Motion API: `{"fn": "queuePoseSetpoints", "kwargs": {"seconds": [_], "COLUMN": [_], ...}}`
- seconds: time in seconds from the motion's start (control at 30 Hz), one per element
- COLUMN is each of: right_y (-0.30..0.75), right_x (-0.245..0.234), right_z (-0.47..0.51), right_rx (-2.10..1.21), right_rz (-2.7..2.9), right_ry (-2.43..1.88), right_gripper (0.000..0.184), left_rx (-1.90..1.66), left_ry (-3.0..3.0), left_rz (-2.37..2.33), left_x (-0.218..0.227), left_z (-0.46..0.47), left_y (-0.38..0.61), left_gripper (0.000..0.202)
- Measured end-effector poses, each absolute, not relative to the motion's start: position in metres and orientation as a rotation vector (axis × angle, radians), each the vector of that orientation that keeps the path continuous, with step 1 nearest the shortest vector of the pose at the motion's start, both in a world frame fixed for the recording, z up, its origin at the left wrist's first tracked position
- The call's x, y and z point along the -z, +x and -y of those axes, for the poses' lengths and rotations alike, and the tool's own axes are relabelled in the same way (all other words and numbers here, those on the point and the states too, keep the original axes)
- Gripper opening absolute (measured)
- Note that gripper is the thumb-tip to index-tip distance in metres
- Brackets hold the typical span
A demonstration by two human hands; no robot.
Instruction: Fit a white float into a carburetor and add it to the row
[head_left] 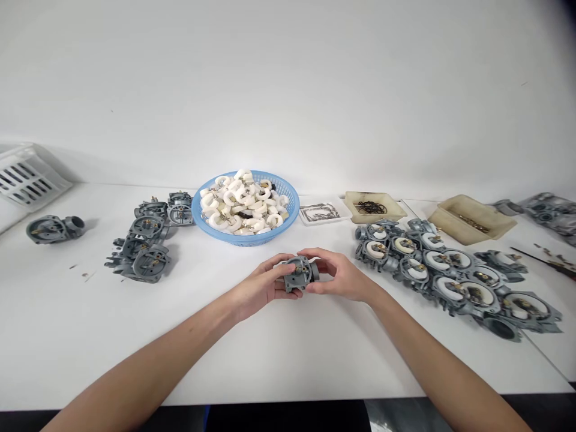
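Between my two hands is a grey metal carburetor body [299, 275], its open bowl side facing up with brass parts inside. My left hand [265, 282] is closed round its left side, the thumb lying over the top rim. On the other side my right hand [339, 276] grips the round end with thumb and fingers. Behind them stands a blue mesh basket [252, 239] heaped with white carburetor floats [243, 198]. No white float shows in the body I hold.
Several carburetor bodies without floats [146, 240] stand left; one more [54, 230] lies further left. Many with white floats [436, 264] cluster right. Behind are a tray of thin parts [324, 221], a tub of black rings [355, 217] and a tub of small brass-coloured parts [495, 235]. A white crate [33, 174] is far left.
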State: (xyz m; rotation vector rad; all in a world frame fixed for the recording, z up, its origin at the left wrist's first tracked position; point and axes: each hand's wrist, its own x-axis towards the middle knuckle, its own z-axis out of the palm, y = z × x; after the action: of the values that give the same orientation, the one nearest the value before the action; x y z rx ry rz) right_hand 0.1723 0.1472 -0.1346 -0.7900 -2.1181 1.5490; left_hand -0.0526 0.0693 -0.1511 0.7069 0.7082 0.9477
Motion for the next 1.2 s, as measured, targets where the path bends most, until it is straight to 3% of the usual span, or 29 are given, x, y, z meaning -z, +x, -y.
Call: {"fn": "queuePoseSetpoints", "kwargs": {"seconds": [0.3, 0.53, 0.73, 0.97, 1.2], "right_y": [0.160, 0.074, -0.012, -0.013, 0.088], "right_x": [0.095, 0.036, 0.045, 0.029, 0.020], "right_z": [-0.165, -0.217, -0.251, -0.257, -0.195], "right_rx": [-1.238, -0.590, -0.079, -0.160, -0.516], "right_rz": [2.437, 2.362, 2.780, 2.781, 2.552], "right_ry": [-0.903, -0.710, -0.585, -0.661, -0.554], "right_gripper": [0.069, 0.024, 0.041, 0.013, 0.015], "left_rx": [-0.973, -0.984, -0.949, -0.942, -0.943], "left_ry": [0.578, 0.546, 0.619, 0.618, 0.632], "left_rz": [-0.731, -0.770, -0.770, -0.763, -0.761], "left_x": [0.155, 0.156, 0.151, 0.152, 0.153], "left_z": [-0.074, -0.074, -0.071, -0.071, -0.072], "left_y": [-0.055, -0.055, -0.056, -0.056, -0.059], "left_gripper": [0.034, 0.029, 0.033, 0.036, 0.044]}}
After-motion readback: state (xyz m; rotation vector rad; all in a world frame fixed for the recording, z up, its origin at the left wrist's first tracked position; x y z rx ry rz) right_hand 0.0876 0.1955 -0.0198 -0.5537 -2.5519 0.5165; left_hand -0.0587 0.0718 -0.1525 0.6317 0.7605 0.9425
